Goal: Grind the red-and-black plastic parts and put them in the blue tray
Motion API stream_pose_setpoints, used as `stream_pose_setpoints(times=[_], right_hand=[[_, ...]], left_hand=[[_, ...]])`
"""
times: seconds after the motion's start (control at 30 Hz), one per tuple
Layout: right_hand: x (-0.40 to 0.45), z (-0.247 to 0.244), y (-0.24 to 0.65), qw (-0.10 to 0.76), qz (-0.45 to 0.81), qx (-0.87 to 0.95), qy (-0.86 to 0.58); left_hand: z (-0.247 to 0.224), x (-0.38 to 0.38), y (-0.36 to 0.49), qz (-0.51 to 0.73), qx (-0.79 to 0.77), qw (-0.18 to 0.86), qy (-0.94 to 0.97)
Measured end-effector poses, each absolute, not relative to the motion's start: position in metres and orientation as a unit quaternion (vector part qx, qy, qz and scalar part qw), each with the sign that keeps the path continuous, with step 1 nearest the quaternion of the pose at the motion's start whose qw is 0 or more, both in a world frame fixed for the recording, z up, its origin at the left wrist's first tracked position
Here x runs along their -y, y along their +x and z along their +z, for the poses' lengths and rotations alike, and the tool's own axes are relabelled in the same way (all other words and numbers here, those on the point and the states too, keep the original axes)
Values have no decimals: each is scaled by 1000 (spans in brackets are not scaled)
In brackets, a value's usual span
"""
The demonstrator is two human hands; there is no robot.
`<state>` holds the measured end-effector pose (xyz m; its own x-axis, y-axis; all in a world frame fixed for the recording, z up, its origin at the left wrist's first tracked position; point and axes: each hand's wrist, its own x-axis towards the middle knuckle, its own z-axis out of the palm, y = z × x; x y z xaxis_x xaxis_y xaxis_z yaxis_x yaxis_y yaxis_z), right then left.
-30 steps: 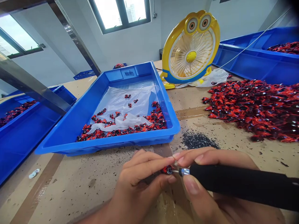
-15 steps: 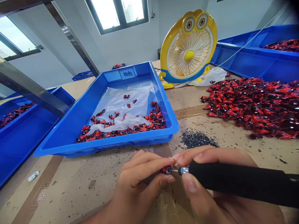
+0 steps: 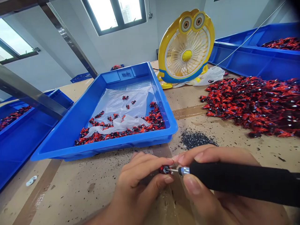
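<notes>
Between thumb and fingers of my left hand (image 3: 142, 181) is a small red-and-black plastic part (image 3: 165, 169), its round open end turned to the right. My right hand (image 3: 211, 187) grips a thick black-handled tool (image 3: 239, 181) with a silver collar and a thin metal bit. The bit's tip meets the round end of the part, at or just inside the opening; its depth is hard to see. My right fingertips almost touch my left index finger. Fingers cover most of the part's body.
A blue tray (image 3: 173, 128) with similar parts and white plastic film stands ahead. Black shavings (image 3: 197, 139) lie beyond my right hand, near a large heap of parts (image 3: 255, 106). A yellow fan (image 3: 161, 59) stands behind. More blue trays (image 3: 243, 61) flank both sides.
The part in my left hand has turned slightly, and its round end shows a little differently. The bit stays at the opening. The whole view has shifted slightly.
</notes>
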<state>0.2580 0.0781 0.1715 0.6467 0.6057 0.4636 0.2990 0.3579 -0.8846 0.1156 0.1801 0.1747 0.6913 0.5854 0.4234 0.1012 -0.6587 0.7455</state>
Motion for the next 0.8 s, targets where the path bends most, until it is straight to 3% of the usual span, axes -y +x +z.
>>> stream_pose_setpoints(times=[0.27,0.57,0.8], right_hand=[[-74,165,276,744,32,375,-552],[-75,173,282,773,154,302,-536],[-83,177,276,764,95,327,-548]], left_hand=[[170,-181,116,355,-195,346,846],[168,-182,113,353,-191,362,841],[168,-181,114,362,-187,364,838]])
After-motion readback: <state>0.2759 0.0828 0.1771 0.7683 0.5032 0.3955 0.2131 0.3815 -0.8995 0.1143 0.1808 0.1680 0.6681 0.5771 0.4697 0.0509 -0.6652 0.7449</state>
